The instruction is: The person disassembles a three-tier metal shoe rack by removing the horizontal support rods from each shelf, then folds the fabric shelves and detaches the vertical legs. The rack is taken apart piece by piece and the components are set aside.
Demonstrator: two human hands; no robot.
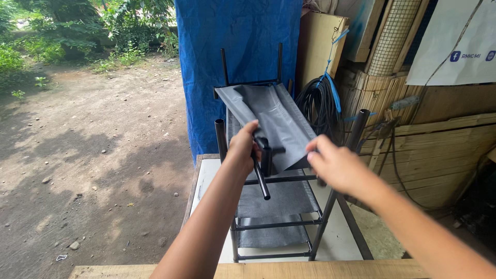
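Two bare hands reach forward over a small black metal rack [274, 222] that stands on a white tabletop [209, 181] outdoors. I see the rack partly put together: two lower tiers of grey fabric [276, 199] already stretch flat between its thin black tubes, one above the other. The top tier is not yet seated, as far as I can judge. Its grey fabric panel [274, 116] is tipped up at a steep slant, the far end raised on a crossbar with two short posts standing above it, the near end drooping down toward me.

My left hand [242, 147] is closed around a loose-looking black tube [261, 178] at the near edge of that panel; the tube angles down and toward me from the fist. My right hand [336, 165] is at the panel's right near corner, fingers curled, but I cannot tell whether it actually grips the fabric or only touches it. An upright black post [359, 129] rises just beyond the right hand, and another upright post [221, 139] stands just left of the left hand. The slanted panel therefore lies between the hands and slightly beyond them.

Behind the rack hang a blue tarp [232, 62] and a coil of black cable [318, 106]. Bare dirt ground [88, 155] stretches to the left.
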